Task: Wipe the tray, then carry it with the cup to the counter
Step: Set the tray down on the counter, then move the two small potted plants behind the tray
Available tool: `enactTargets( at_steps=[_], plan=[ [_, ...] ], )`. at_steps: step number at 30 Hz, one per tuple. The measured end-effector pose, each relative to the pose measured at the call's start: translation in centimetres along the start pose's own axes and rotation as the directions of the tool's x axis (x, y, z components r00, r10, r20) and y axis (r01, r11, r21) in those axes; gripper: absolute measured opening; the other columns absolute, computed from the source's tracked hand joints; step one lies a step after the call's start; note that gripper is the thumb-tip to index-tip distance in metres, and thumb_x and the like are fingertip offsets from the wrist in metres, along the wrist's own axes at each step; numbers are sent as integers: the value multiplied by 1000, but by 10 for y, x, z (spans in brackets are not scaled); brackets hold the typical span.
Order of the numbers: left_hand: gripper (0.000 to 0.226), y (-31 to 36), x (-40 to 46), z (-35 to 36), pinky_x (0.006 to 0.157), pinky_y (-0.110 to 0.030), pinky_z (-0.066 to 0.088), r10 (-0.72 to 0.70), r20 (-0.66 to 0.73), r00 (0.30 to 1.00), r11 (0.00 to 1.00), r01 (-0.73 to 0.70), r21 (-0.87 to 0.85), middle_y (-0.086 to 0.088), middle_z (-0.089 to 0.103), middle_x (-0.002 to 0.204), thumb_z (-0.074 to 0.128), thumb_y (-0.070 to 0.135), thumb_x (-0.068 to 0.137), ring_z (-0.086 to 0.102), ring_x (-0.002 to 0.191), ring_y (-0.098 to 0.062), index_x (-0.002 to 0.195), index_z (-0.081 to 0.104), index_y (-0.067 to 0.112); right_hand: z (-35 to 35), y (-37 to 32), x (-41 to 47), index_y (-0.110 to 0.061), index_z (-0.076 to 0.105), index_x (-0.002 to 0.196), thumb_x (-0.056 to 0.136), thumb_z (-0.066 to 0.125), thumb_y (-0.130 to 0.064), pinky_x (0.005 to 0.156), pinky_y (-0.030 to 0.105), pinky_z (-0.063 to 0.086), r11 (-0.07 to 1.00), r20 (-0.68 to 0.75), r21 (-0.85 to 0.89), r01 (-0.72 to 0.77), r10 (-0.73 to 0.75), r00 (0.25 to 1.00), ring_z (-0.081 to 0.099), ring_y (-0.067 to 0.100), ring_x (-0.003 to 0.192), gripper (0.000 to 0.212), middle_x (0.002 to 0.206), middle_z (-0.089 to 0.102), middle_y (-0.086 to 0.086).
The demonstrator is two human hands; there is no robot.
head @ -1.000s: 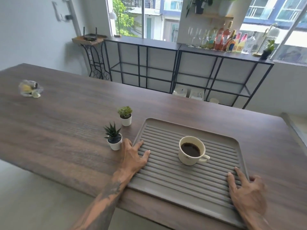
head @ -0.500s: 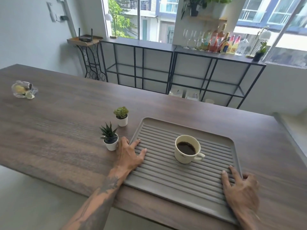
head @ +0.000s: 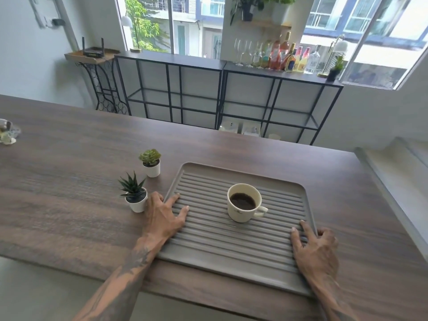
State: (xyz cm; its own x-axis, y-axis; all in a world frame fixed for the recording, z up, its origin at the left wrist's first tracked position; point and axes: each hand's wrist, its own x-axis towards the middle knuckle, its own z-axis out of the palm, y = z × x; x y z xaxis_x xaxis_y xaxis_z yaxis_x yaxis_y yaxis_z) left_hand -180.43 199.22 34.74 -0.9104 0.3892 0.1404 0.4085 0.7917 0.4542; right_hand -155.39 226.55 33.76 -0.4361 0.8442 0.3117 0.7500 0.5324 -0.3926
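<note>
A grey ribbed tray (head: 240, 256) lies flat on the dark wooden table near its front edge. A cream cup (head: 243, 203) of black coffee stands on the tray right of centre, handle pointing right. My left hand (head: 163, 216) lies over the tray's left rim, fingers spread on the ribs. My right hand (head: 316, 250) holds the right rim, fingers on the ribs and thumb outside the edge. The tray still touches the table.
Two small potted succulents (head: 135, 195) (head: 151, 162) stand just left of the tray, the nearer one touching distance from my left hand. A glass dish (head: 7, 133) sits at the far left. Black metal shelving (head: 222, 96) with bottles and glasses lines the window behind.
The camera has shifted a little. Both hands stay on the tray's side rims, and the tray and cup have not moved on the table.
</note>
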Motion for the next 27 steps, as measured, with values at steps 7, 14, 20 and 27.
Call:
enactTargets(
  at_steps=[7,14,20,27],
  plan=[
    [71,-2,1,1,91,-38,45,11,-8,1000,999,-10,39,-6,36,101,48,67,76,43,99,-25,134,59,27,1,1,0,-18,69,118,85,66,-37,73,48,53,999,-4,-26,24,-25,1000,48,43,99,38,106,47,22],
    [64,2,-1,1,89,-40,45,10,-17,1000,988,-7,152,-10,42,105,50,64,81,46,100,-29,133,60,27,-2,-1,1,-19,69,118,86,64,-40,78,47,52,999,29,-49,8,-7,1000,49,41,102,38,109,49,21],
    [43,47,17,-23,100,-43,40,116,33,993,976,-120,180,-17,52,127,54,43,91,47,119,-34,123,65,17,-32,-19,34,-16,65,119,89,39,-54,86,46,47,997,80,-38,59,-56,995,58,41,102,54,111,61,19],
    [52,122,94,-93,113,-48,32,397,109,912,908,-407,98,-14,43,149,43,46,98,40,138,-30,141,50,18,-93,-79,123,-9,46,138,96,37,-48,104,50,37,956,53,-42,289,-287,956,40,35,134,58,144,45,19]
  ],
)
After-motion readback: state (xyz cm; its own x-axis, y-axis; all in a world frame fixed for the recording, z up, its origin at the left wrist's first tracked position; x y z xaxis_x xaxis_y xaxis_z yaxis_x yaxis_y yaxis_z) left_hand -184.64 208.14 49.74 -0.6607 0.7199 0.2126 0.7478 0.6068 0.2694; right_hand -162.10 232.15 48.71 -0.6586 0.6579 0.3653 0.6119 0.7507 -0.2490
